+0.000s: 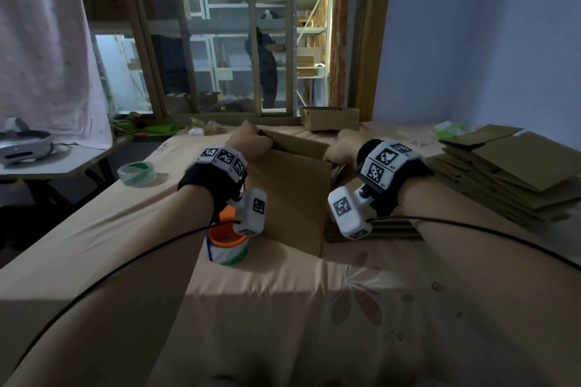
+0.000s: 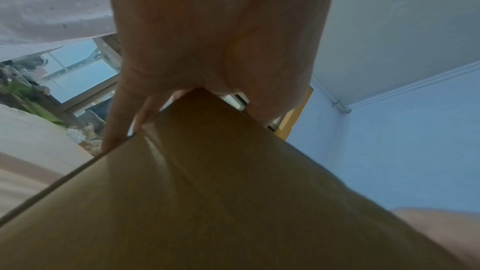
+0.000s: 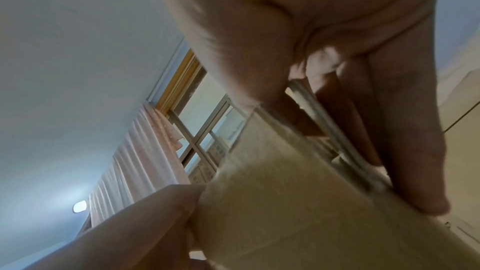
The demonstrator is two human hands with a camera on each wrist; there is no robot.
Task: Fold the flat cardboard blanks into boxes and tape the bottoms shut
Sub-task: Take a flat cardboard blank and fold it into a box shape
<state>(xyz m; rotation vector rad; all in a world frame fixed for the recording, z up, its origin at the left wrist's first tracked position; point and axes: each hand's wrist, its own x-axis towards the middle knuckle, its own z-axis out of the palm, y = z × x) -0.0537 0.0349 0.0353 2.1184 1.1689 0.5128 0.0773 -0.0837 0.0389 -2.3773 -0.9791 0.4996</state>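
Observation:
A brown cardboard box [image 1: 292,195] stands upright on the cloth-covered table [image 1: 283,308] between my wrists, its top open toward the window. My left hand [image 1: 250,140] grips the box's top left corner, fingers curled over the edge; the left wrist view shows the cardboard [image 2: 207,192] wedged between thumb and fingers [image 2: 116,126]. My right hand [image 1: 341,148] holds the top right edge, and the right wrist view shows its fingers [image 3: 405,151] down one side of the cardboard wall [image 3: 272,202] and the thumb on the other. A tape roll on an orange dispenser [image 1: 228,242] stands below my left wrist.
A stack of flat cardboard blanks [image 1: 503,173] lies at the right. A second green-and-white tape roll [image 1: 136,173] sits at the left. A small folded box [image 1: 330,118] stands by the window. A side table with a white headset [image 1: 22,148] is at far left.

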